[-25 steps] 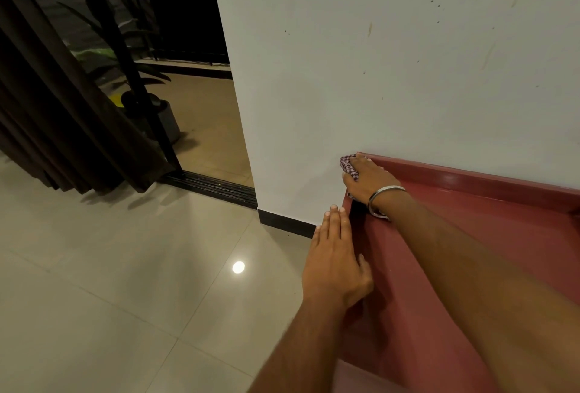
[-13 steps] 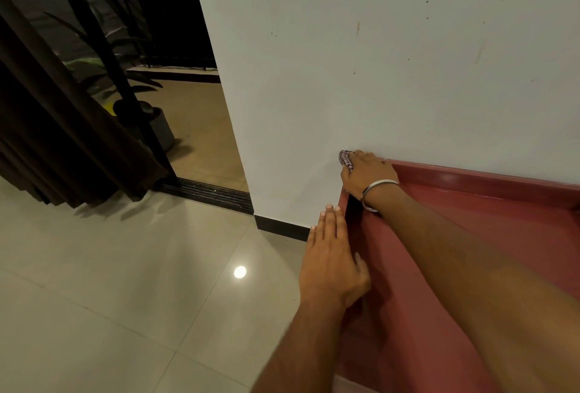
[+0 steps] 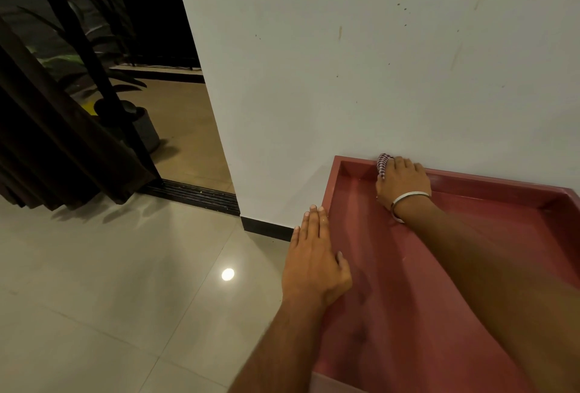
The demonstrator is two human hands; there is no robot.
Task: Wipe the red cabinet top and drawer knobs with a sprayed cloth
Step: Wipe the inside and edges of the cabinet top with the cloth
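Note:
The red cabinet top (image 3: 408, 292) fills the lower right; it is a shallow tray shape with a raised rim against the white wall. My right hand (image 3: 403, 182), a silver bangle on its wrist, presses a purple-and-white patterned cloth (image 3: 383, 164) onto the back rim, a little right of the far left corner. Most of the cloth is hidden under the fingers. My left hand (image 3: 314, 267) lies flat, palm down, on the cabinet's left rim, holding nothing. No drawer knobs are visible.
The white wall (image 3: 361, 62) stands directly behind the cabinet. Glossy cream floor tiles (image 3: 110, 298) spread to the left. A dark curtain (image 3: 47, 141) and a sliding-door track (image 3: 194, 194) lie at the left, with a potted plant (image 3: 141, 128) beyond.
My right hand with the cloth has slid rightward along the back rim, away from the far left corner. The left hand has stayed on the left rim.

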